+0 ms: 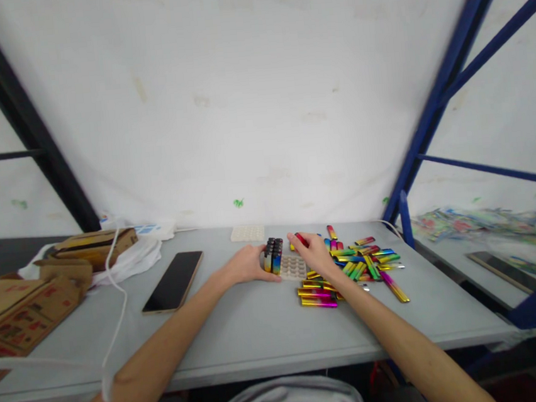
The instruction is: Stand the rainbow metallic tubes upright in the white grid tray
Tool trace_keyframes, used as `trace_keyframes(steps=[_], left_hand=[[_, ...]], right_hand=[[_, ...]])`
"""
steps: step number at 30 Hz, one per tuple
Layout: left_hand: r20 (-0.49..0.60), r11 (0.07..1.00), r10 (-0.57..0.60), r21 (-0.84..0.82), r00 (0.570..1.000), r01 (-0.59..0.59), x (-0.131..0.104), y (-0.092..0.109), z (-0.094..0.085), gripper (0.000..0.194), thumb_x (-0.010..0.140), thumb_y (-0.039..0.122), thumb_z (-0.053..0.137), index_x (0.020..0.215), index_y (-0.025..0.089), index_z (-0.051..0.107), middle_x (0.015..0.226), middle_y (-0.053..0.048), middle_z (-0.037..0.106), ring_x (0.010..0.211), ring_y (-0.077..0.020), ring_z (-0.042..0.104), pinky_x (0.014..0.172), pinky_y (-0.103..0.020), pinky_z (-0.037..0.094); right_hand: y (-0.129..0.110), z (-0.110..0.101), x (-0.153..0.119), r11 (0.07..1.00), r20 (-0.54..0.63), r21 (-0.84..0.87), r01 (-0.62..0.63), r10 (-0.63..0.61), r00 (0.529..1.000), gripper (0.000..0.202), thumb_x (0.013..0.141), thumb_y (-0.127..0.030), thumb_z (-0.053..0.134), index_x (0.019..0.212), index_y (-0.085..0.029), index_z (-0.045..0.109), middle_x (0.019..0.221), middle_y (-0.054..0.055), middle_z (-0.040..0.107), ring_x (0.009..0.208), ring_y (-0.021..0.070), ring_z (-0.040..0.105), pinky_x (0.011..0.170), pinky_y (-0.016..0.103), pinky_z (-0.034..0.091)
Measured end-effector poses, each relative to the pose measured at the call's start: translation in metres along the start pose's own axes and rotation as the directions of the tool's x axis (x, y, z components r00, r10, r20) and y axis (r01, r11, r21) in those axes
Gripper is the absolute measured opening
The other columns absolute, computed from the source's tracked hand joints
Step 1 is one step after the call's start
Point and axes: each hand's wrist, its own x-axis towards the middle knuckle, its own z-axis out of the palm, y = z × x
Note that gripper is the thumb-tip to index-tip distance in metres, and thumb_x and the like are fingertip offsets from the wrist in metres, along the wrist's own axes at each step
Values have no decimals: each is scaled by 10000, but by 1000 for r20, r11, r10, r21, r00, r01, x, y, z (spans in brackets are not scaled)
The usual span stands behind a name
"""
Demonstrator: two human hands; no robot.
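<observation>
The left hand (246,265) grips black-topped tubes (273,256), a tray (293,267) right of its fingers; the right hand (315,252) pinches a red tube (301,240), a colourful pile (360,263) beside its fingers.

Shiny multicoloured tubes (372,267), loosely heaped

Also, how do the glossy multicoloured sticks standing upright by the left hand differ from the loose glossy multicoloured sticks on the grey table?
The upright sticks stand in tight rows; the loose sticks lie scattered at mixed angles. The upright sticks show dark tops, while the loose sticks mostly show their coloured sides. Both are slim and shiny.
</observation>
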Motion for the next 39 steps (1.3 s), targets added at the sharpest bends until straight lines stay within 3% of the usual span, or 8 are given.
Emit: trace_keyframes(steps=[3,8,17,27,31,34,36,39], left_hand=[[9,1000,-27,14,1000,27,-1,1,-1,879,569,782,809,1195,177,685,910,-74,773,823,-301,707,691,-320,486],[-11,1000,-9,9,1000,9,-1,0,1,883,573,776,812,1213,180,688,933,-76,775,856,-302,709,698,-313,480],[-5,1000,-19,2,1000,19,-2,3,-1,869,581,764,815,1204,172,688,916,-76,779,841,-305,712,684,-315,480],[2,999,-27,24,1000,27,-2,2,0,900,583,775,810,1242,177,671,963,-89,780,893,-323,716,716,-322,489],[2,999,-35,21,999,35,-2,3,0,884,581,773,813,1226,184,675,926,-75,774,868,-314,710,689,-313,476],[4,1000,-23,-18,1000,23,-2,3,-1,851,578,750,828,1198,184,686,926,-66,775,854,-300,703,695,-307,477],[6,998,-13,-60,1000,14,-2,4,-1,845,571,725,845,1205,189,687,954,-61,778,873,-294,701,725,-305,486],[3,995,-10,-103,1000,10,-2,4,-1,849,565,697,863,1227,195,684,965,-54,781,896,-293,700,761,-306,495]], right_hand=[[0,-1,-1,997,-60,-73,-17,13,998,535,887,-623,482,547,-226,370,546,-42,298,564,122,334,564,280,237],[1,0,0,994,-82,-106,-33,24,996,403,838,-501,435,546,-230,374,542,-34,333,556,129,374,568,282,240],[-5,-3,-3,992,-55,-112,54,-60,997,494,956,-606,419,649,-219,428,578,-44,418,601,135,396,605,273,274],[0,-1,-2,990,-56,-140,26,-34,998,360,853,-434,450,569,-227,372,546,-39,346,567,129,370,575,284,233],[-1,-3,-3,990,-44,-127,68,-74,996,408,922,-476,466,606,-225,411,556,-41,389,584,137,398,582,279,267],[1,-4,-3,991,3,-85,102,-102,995,402,981,-544,472,771,-212,558,659,-20,529,638,159,476,610,274,353],[3,-3,-3,989,62,-14,149,-147,987,376,1009,-535,458,976,-203,632,846,31,636,739,184,555,661,286,430],[8,-1,-2,971,94,-5,241,-239,966,376,1031,-501,453,1071,-192,664,1045,102,655,938,221,607,797,325,492]])
